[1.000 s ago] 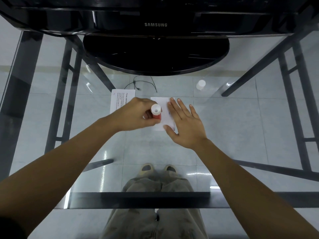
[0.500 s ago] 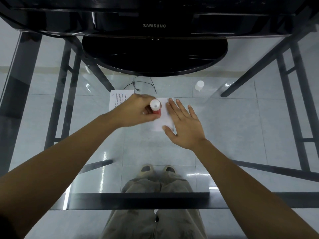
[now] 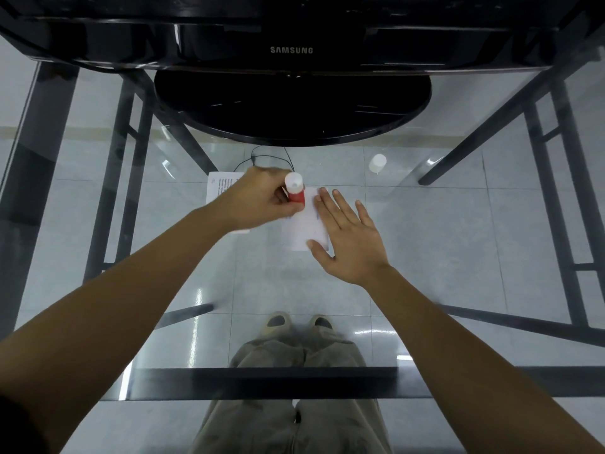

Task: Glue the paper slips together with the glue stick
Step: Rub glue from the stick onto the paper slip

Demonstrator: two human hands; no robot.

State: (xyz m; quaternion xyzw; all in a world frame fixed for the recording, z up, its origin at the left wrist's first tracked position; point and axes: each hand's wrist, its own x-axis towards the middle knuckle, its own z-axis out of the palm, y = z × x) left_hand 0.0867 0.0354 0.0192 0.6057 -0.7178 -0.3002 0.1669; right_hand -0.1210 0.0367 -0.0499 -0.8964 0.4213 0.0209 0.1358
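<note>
left hand [image 3: 262,201]: wrapped tight round the glue stick [image 3: 294,192], tip down at the far left corner of the white slip [image 3: 304,227]
right hand [image 3: 347,237]: flat and spread, fingers pinning that slip's right side to the glass table [image 3: 458,224]
other slip [image 3: 217,188]: printed one, poking out behind my left hand
cap [image 3: 377,163]: sitting off to the right, well clear

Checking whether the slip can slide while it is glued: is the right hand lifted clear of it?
No, the right hand lies flat on the paper slip, pinning its right side while the left hand works the glue stick.
</note>
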